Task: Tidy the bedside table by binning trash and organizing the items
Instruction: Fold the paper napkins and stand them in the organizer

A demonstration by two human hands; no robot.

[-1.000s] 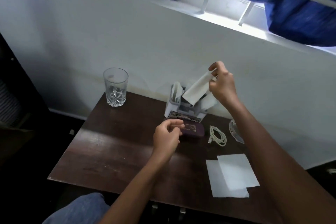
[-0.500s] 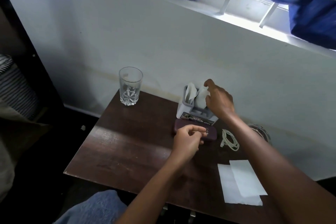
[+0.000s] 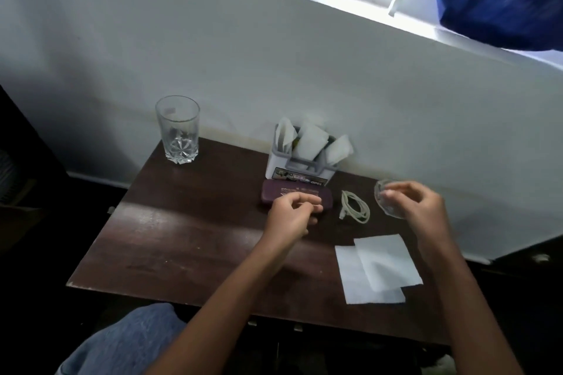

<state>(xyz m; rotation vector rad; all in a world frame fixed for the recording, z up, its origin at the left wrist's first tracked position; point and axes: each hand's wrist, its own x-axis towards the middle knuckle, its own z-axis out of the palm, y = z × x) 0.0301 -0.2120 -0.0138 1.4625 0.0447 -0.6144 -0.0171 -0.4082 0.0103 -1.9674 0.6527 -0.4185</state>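
**Right hand closing in on the clear piece at 2 o'clock**

Your right hand hovers with fingers half-curled at the clear round piece. That piece lies toward 2 o'clock on the table, at 3 o'clock from the coiled white cable. Whether you have it pinched, I cannot tell; it's blurred there. It's see-through, glinting and thin-edged, possibly a shallow dish or a plastic lid. Reckon it light, slick and maybe brittle, so take the near rim, thumb over, fingers under. Your left hand is curled up with nothing in it, just above the maroon case.
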